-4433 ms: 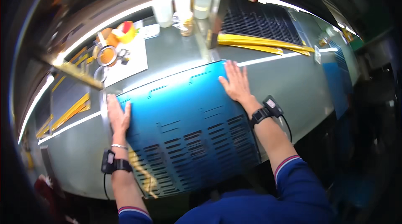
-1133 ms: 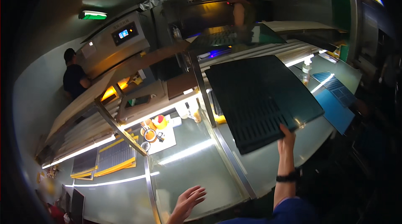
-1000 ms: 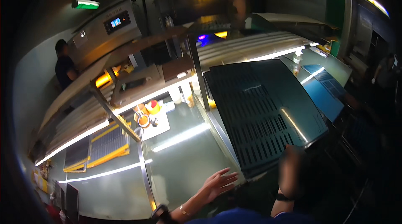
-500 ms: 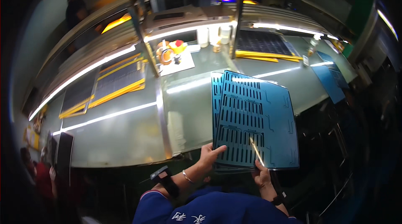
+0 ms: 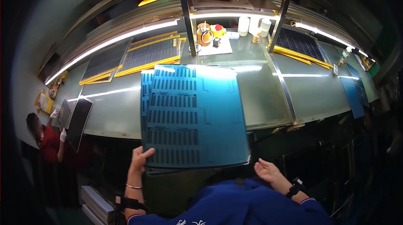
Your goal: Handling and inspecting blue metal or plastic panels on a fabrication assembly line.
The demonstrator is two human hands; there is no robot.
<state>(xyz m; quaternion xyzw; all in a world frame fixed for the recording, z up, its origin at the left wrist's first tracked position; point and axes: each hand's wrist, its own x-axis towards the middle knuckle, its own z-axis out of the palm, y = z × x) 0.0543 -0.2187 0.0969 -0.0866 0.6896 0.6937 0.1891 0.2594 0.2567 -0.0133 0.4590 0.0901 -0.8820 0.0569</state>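
Observation:
A large, shiny blue panel [image 5: 220, 120] with rows of dark slots on its left half and thin angled lines on its right is raised in front of me, over the bench's near edge. Behind its left side another blue slotted sheet [image 5: 145, 94] sticks out. My left hand [image 5: 139, 160] grips both at the lower left corner, thumb on the front face. Its fingers behind are hidden. My right hand [image 5: 268, 171] is just off the panel's lower right corner, palm up, fingers stretched out and holding nothing.
Dark panels with yellow edges [image 5: 147, 59] lie on the glass-topped bench [image 5: 117, 109] at left, with more [image 5: 300, 46] at right. Cups, a tape roll and white bottles [image 5: 243, 26] stand under the lit shelf. At far left a person in red [image 5: 49, 145] holds a dark panel [image 5: 79, 122].
In the picture, the blue panels and my left hand have shifted left. My right hand has come away from the panel's lower edge and opened. The bright streak at its fingertips is gone.

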